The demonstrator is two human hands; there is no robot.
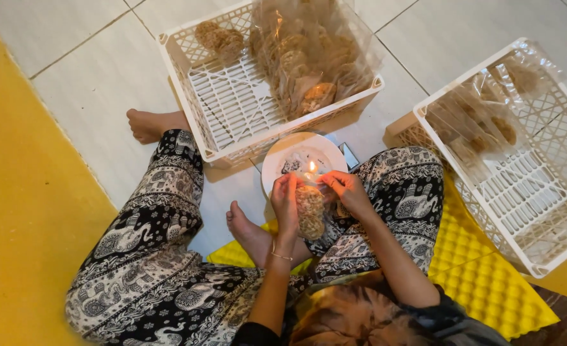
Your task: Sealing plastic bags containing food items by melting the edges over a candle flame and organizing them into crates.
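My left hand [286, 204] and my right hand [347, 189] together hold a small clear bag of round brown crackers [310, 211] upright over my lap. The bag's top edge sits at a small candle flame [311, 168] burning on a white plate [277, 165] on the floor in front of me. Fingers of both hands pinch the bag's top corners on either side of the flame. My legs in black-and-white patterned trousers are crossed beneath the bag.
A white plastic crate [226, 102] ahead holds several clear bags of crackers [309, 57]. A second white crate [520, 192] at the right holds more bags. I sit on a yellow foam pad [482, 275]; a yellow mat [21, 211] lies left on white tiles.
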